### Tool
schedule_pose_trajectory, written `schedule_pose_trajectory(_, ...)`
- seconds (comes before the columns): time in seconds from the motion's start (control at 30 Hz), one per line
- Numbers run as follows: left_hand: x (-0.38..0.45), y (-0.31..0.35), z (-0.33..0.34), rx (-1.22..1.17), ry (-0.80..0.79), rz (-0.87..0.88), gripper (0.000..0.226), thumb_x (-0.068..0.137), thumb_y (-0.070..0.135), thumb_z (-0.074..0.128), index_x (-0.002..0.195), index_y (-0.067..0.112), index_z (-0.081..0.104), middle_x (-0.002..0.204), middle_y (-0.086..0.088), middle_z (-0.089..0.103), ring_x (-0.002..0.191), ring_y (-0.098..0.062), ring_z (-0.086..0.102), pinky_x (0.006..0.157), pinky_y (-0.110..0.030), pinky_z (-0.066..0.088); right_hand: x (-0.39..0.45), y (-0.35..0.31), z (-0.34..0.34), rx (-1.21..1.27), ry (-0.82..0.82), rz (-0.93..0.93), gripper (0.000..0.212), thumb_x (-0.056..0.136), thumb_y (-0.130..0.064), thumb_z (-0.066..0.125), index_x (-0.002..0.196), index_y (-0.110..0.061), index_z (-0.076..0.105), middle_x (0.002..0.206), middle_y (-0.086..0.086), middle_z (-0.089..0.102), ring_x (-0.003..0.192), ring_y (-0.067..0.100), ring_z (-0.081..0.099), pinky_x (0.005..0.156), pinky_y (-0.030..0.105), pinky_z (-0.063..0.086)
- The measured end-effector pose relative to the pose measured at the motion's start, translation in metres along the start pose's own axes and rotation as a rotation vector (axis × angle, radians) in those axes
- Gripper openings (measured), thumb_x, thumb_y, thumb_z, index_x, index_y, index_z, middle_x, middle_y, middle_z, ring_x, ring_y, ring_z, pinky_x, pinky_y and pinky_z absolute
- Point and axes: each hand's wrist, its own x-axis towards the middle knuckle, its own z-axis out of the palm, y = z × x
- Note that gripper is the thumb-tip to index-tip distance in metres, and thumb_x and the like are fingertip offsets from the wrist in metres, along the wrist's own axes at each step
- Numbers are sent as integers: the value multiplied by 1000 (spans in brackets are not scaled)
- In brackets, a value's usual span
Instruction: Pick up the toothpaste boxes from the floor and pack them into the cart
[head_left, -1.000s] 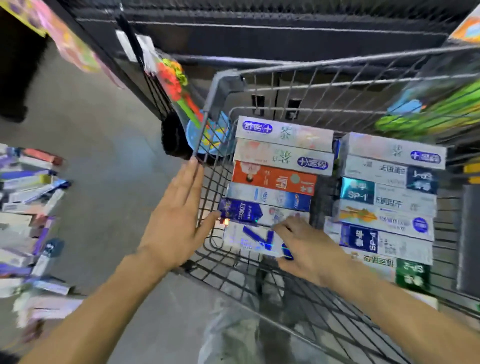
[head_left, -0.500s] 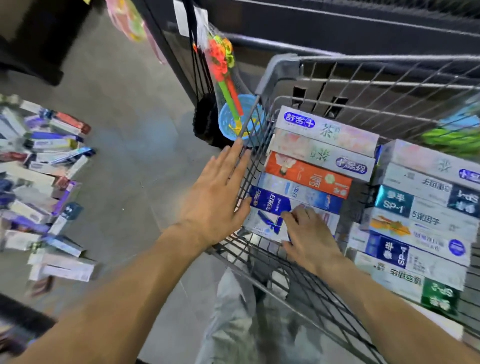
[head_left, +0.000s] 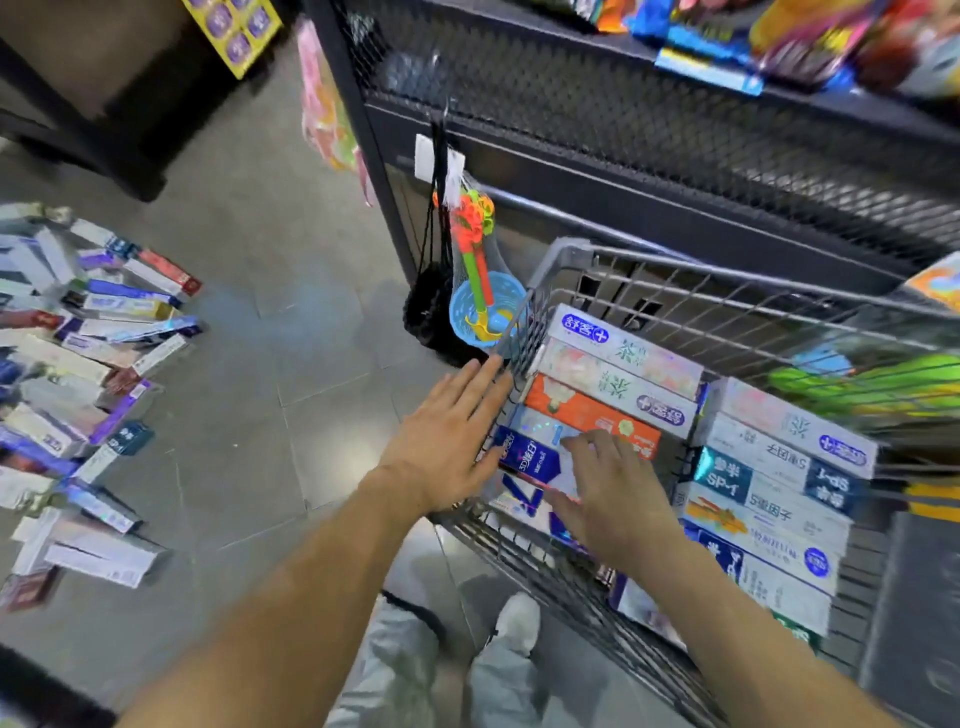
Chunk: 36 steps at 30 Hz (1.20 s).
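Observation:
A wire cart (head_left: 576, 262) at the right holds two neat rows of toothpaste boxes. The left row (head_left: 618, 374) runs from a white box down to a dark blue box (head_left: 527, 457); the right row (head_left: 779, 467) lies beside it. My left hand (head_left: 447, 441) lies flat against the outside of the cart's left wall, fingers straight. My right hand (head_left: 613, 499) is inside the cart, fingers spread over the nearest boxes of the left row, gripping nothing. A loose heap of toothpaste boxes (head_left: 88, 395) lies on the floor at the far left.
A black mesh shelf unit (head_left: 649, 135) stands right behind the cart, with a netted toy set (head_left: 478, 280) hanging from its corner. Grey tiled floor (head_left: 270, 374) lies between the heap and the cart. My legs and a white shoe (head_left: 519, 621) are below the cart.
The view has tilted up and swung left, so the cart sits lower right. My right hand has slid further up over the nearest boxes. My left hand stays on the cart's wall.

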Motion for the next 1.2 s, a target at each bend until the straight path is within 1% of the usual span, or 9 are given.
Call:
schedule_pose_trajectory(0.13, -42, -23, -45, 7, 6, -72, 82, 91, 59, 15, 162, 21, -1, 169, -5, -3, 156, -25, 1, 126, -41, 3, -1, -26, -70, -89, 44, -16, 63, 92, -51, 60, 140, -11, 52, 137, 14, 54, 123, 35, 53, 103, 45, 46)
schedule_pose_trajectory(0.3, -135, -88, -122, 62, 127, -261, 81, 95, 56, 23, 162, 16, 2, 169, -9, 1, 156, -27, 5, 125, -40, 2, 11, -104, -139, -122, 134, -157, 64, 76, -52, 61, 118, -3, 67, 117, 20, 66, 104, 39, 66, 89, 48, 57)
schedule_pose_trajectory(0.57, -324, -203, -182, -12, 321, -680, 97, 83, 69, 3, 161, 11, 11, 168, -12, 11, 155, -29, 13, 126, -44, 12, 46, -303, -220, -262, 168, -461, 80, 84, -64, 45, 139, -6, 53, 145, 19, 50, 136, 36, 45, 115, 42, 35)
schedule_pose_trajectory(0.67, -387, -229, -178, -40, 359, -834, 101, 78, 71, -5, 161, 15, 5, 169, -9, 10, 156, -26, 10, 126, -42, 12, 59, -381, -221, -276, 156, -574, 92, 82, -72, 25, 145, -9, 47, 149, 15, 46, 140, 34, 41, 118, 41, 32)
schedule_pose_trajectory(0.73, -426, -241, -171, -60, 361, -919, 102, 77, 71, -7, 161, 15, 5, 169, -9, 10, 156, -26, 10, 126, -42, 12, 67, -429, -216, -297, 108, -644, 87, 88, -71, 31, 151, -12, 38, 158, 14, 36, 147, 32, 31, 121, 41, 26)
schedule_pose_trajectory(0.8, -463, -253, -161, -65, 379, -992, 93, 89, 71, 7, 161, 13, 8, 168, -11, 11, 156, -27, 11, 126, -43, 10, 70, -476, -211, -307, 70, -710, 87, 89, -71, 33, 154, -13, 33, 162, 14, 29, 150, 30, 25, 124, 38, 21)
schedule_pose_trajectory(0.93, -529, -270, -137, -98, 368, -1159, 81, 102, 63, 28, 162, 15, 4, 170, -8, 4, 156, -25, 3, 127, -43, 5, 73, -562, -194, -349, 17, -857, 108, 71, -78, 5, 155, -14, 30, 163, 13, 26, 152, 28, 22, 124, 35, 17)
schedule_pose_trajectory(1.07, -574, -291, -107, -170, 325, -1301, 83, 99, 67, 18, 162, 15, 4, 169, -7, 5, 156, -24, 5, 126, -45, 8, 84, -638, -170, -399, -28, -966, 94, 85, -75, 24, 155, -13, 31, 160, 13, 31, 149, 29, 27, 123, 36, 21)
schedule_pose_trajectory(1.2, -598, -320, -77, -264, 317, -1391, 89, 91, 71, 5, 162, 17, 5, 170, -6, 5, 156, -23, 3, 126, -44, 7, 106, -705, -139, -442, -90, -1052, 96, 83, -75, 20, 155, -12, 32, 156, 14, 36, 145, 30, 32, 121, 38, 27)
